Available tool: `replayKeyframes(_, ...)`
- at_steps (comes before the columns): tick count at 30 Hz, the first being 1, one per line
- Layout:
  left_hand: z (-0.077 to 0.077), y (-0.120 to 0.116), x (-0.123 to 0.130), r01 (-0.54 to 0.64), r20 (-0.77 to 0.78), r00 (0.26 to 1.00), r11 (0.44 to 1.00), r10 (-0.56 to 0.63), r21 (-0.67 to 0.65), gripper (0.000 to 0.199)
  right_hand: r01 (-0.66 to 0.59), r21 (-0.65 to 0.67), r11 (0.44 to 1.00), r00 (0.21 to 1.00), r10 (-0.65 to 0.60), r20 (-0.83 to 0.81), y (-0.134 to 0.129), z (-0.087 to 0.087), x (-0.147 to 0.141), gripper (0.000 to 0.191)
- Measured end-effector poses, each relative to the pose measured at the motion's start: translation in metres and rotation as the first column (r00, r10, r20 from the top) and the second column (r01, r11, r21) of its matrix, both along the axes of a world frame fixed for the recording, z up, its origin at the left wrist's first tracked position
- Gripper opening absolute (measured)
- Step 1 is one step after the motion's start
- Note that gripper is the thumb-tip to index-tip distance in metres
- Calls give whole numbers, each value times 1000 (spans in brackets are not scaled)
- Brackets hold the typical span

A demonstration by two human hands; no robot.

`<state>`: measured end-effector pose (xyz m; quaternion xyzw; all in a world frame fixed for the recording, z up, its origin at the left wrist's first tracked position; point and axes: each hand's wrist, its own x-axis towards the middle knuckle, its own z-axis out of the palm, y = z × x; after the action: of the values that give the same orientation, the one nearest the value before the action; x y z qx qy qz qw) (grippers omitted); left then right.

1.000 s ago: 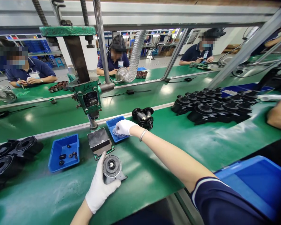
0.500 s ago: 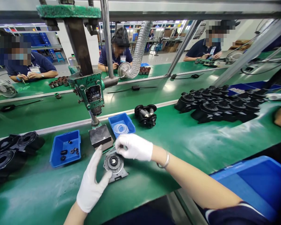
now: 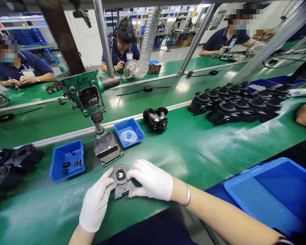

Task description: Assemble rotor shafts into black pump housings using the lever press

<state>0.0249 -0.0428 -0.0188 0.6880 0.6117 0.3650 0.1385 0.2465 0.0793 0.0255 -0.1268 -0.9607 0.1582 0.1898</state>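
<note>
A grey round housing (image 3: 122, 191) with a flat-edged base lies on the green bench, a dark ring and a pale centre in its middle. My left hand (image 3: 95, 202), in a white glove, grips its left rim with fingers bent round the edge. On the opposite side my gloved right hand (image 3: 153, 180) closes on the housing, fingertips on the upper rim and thumb near the base. Just beyond stands a green hand press (image 3: 88, 95) over a dark metal block (image 3: 105, 145).
A blue bin (image 3: 140, 139) of white rings and another blue bin (image 3: 53, 170) of small black parts flank the press. Black spool-like parts (image 3: 156, 120) stand behind. Black housings (image 3: 234, 105) fill the right, more (image 3: 17, 163) the left. A large blue crate (image 3: 265, 180) sits lower right. Co-workers sit opposite.
My right hand has come down from above the housing onto its right side. My left hand's spread fingers have closed on the left rim. The view has tilted down slightly.
</note>
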Motion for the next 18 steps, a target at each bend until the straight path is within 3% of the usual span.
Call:
replayKeyframes(3, 2, -11, -6, 138, 101, 986, 988, -131, -68, 18, -20, 119, 993, 998, 26, -50, -12, -11, 6, 26)
replayKeyframes(5, 6, -16, -11, 190, 221, 961, 977, -166, -93, 21, 27, 116, 993, 982, -5, -187, -17, -17, 9, 20)
replayKeyframes(7, 10, -16, -12, 171, 398, 910, 980, -117, -102, 30, 144, -4, 990, 908, -134, -397, -19, -20, 8, 18)
replayKeyframes(10, 11, -3, 1, 115, 512, 859, 982, -21, -153, 85, 255, -356, 899, 728, -421, -541, -18, -19, -6, 11)
replayKeyframes(12, 7, 9, 16, 95, 468, 883, 972, 17, -214, 108, 183, -539, 822, 744, -474, -471, -16, -15, -21, 30)
replayKeyframes(15, -3, 23, 35, 44, 496, 864, 968, 87, -246, 108, 45, -597, 801, 849, -346, -400, -13, -13, -30, 47)
replayKeyframes(17, -8, 27, 40, 48, 563, 821, 971, 96, -236, 108, 53, -588, 807, 828, -365, -427, -11, -14, -22, 43)
replayKeyframes(18, -10, 27, 40, 58, 589, 803, 971, 93, -232, 108, 85, -616, 783, 766, -446, -462, -10, -16, -15, 43)
